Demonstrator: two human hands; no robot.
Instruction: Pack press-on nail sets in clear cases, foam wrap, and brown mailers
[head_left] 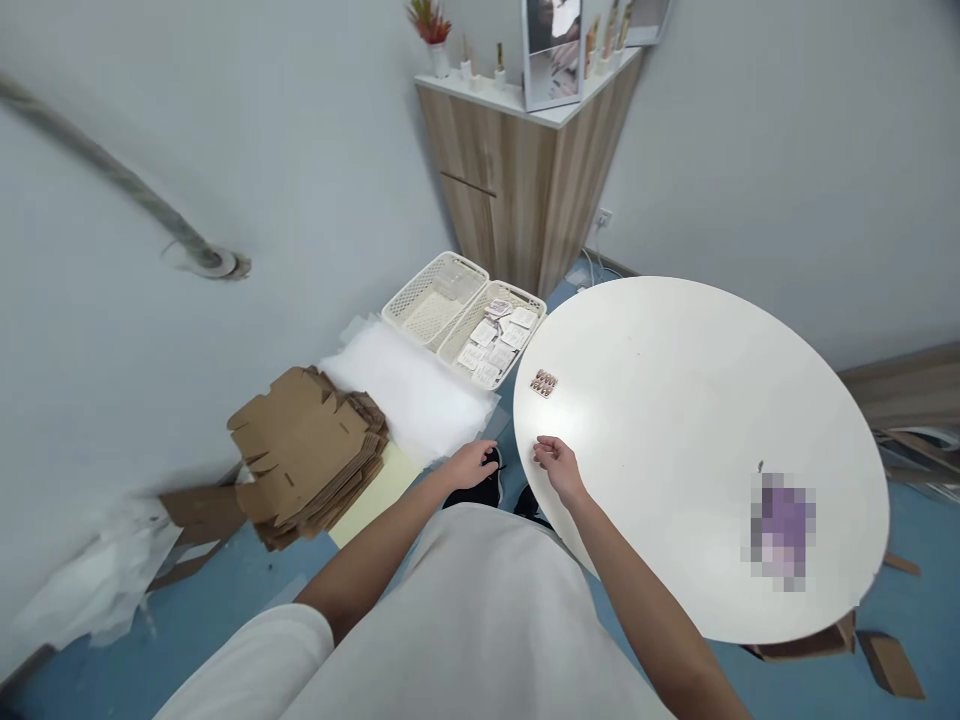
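Note:
My left hand [472, 464] hangs in front of my body, above the floor and just left of the table, with loosely bent fingers and nothing seen in it. Over the left edge of the round white table [675, 400] is my right hand [557, 464], its fingers loosely extended and holding nothing I can see. A small set of brownish, nail-shaped pieces in rows [544, 383] lies on the table just beyond my right hand, apart from it. Whether that hand touches the tabletop is unclear.
Two white baskets stand beyond my hands: one basket [401, 305] with little in it, the other with several printed packets [514, 335]. White sheets [412, 385] and stacked flat cardboard boxes [307, 450] lie left. A blurred purple item [784, 525] is on the table's right. A wooden cabinet [510, 170] stands behind.

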